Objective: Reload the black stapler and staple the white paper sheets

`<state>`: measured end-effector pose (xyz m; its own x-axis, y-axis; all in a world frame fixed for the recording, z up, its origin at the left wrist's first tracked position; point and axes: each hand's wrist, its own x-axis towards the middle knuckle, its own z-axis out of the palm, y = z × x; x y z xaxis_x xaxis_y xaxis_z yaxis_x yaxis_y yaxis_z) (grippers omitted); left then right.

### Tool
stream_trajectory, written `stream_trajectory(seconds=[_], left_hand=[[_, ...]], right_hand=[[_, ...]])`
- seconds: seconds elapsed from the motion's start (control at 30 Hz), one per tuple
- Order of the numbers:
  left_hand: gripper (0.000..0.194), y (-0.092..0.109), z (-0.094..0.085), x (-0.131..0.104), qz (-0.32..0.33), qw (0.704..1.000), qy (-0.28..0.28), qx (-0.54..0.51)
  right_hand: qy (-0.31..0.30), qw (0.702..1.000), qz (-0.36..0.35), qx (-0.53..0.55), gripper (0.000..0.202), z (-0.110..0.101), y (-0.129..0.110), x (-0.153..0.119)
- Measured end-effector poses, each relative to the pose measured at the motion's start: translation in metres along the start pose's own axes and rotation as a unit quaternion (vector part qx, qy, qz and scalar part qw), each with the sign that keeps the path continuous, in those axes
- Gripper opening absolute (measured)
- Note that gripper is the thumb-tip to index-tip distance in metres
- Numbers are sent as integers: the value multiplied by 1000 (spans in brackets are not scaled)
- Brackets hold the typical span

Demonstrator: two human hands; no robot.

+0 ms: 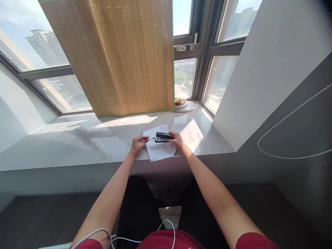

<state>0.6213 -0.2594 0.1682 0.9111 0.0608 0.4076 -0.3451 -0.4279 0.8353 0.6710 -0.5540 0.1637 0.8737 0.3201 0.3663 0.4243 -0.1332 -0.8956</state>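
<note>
Faces a tall tan bamboo blind (135,58) of fine slats edged in green, with a stack of round plates (181,105) by its lower right corner and a looped white beaded chain (261,146) far to the right. Grips an elongated black stapler (163,135) by its right end in the right hand (177,139), above white paper (159,152) on the glossy pale window sill (64,148). Pinches a slim silvery metal piece (152,138) at the stapler's left end with the left hand (138,144), fingertips nearly together.
</note>
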Motion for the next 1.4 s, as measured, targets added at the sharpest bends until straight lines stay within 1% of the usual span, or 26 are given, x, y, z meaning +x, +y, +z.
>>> stream_trajectory(seconds=[0.1,0.2,0.27,0.37,0.53,0.67,0.73,0.87,0.93,1.0,1.07,1.13,1.2,1.3,1.4], left_hand=[[37,1,1,-1,2,1000,-10,-12],[34,2,3,0,19,998,-45,-35],[35,3,4,0,27,996,-66,-47],[39,5,5,0,24,995,-83,-58],[36,11,6,-2,45,989,-142,-27],[23,17,5,-3,57,988,-144,7],[20,19,5,-3,58,986,-157,13],[17,19,5,-2,51,983,-176,9],[17,17,5,-2,48,982,-179,20],[21,16,6,-1,49,982,-175,40],[23,16,7,-1,58,982,-168,67],[19,16,7,-1,70,979,-165,96],[15,16,8,0,83,972,-176,132],[18,14,9,-1,100,954,-204,198],[19,14,10,-3,110,939,-206,254]], right_hand=[[-17,1000,-16,-10,22,-1,-5,-1],[-51,998,-44,-18,22,-2,-12,-3],[-70,995,-58,-29,23,-1,-15,-3],[-86,993,-73,-42,25,0,-16,-3],[-155,978,-118,-69,28,3,-13,-1],[-199,965,-143,-90,32,3,-13,-1],[-217,959,-156,-93,34,3,-13,-1],[-230,952,-182,-93,35,4,-10,-1],[-230,952,-184,-89,34,5,-8,-1],[-221,955,-177,-86,33,7,-8,-2],[-193,963,-166,-85,31,8,-10,-2],[-140,975,-152,-82,28,6,-12,-3],[-73,985,-133,-84,27,-2,-12,-8],[10,990,-93,-102,28,-30,-6,-22],[54,992,-54,-103,33,-68,1,-41]])
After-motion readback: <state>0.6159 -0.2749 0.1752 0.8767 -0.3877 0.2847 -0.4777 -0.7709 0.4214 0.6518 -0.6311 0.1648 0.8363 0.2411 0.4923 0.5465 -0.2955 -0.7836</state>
